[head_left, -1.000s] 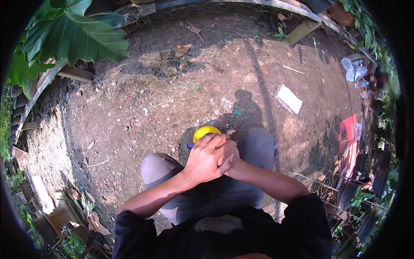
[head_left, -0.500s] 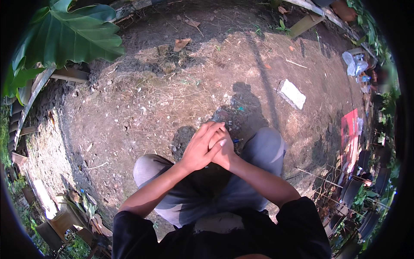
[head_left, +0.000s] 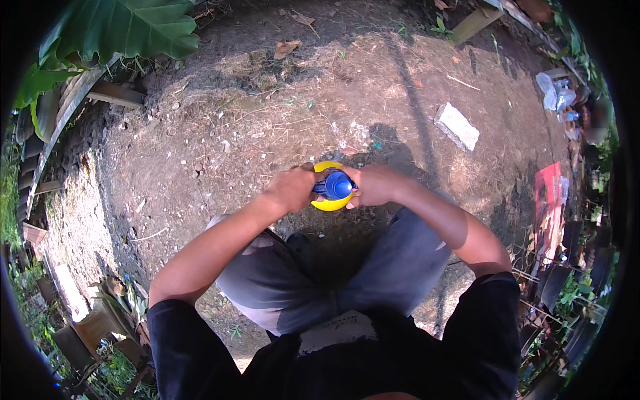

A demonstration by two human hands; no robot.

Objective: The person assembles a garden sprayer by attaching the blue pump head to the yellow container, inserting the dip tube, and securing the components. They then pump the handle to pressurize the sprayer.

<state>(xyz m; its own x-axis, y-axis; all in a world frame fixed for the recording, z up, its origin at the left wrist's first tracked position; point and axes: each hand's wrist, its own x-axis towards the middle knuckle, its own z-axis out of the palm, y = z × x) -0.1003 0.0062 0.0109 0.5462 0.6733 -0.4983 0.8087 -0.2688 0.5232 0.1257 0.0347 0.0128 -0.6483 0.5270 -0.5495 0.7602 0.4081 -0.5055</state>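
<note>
Between my hands, above my knees, is a round, smooth yellow thing [head_left: 329, 205] of a kind I cannot make out. Over its middle sits a blue piece [head_left: 338, 186] with a round, cup-like end facing up. My left hand [head_left: 293, 188] is closed at the left side, its fingers curled against the blue piece. On the right, my right hand [head_left: 377, 185] is closed too, fingertips at the edge of the yellow thing and beside the blue piece. The fingers partly hide how the two pieces join.
Bare soil with pebbles and dry grass lies around me. A white block [head_left: 457, 127] rests ahead to the right. Clear plastic bags [head_left: 557, 92] and a red sheet [head_left: 547, 200] lie at the right edge. A big green leaf [head_left: 130, 30] overhangs the far left, beside wooden planks [head_left: 117, 94].
My hands were clasped together with nothing visible in them. Now they are apart and hold the yellow thing with the blue piece; my elbows have spread outward.
</note>
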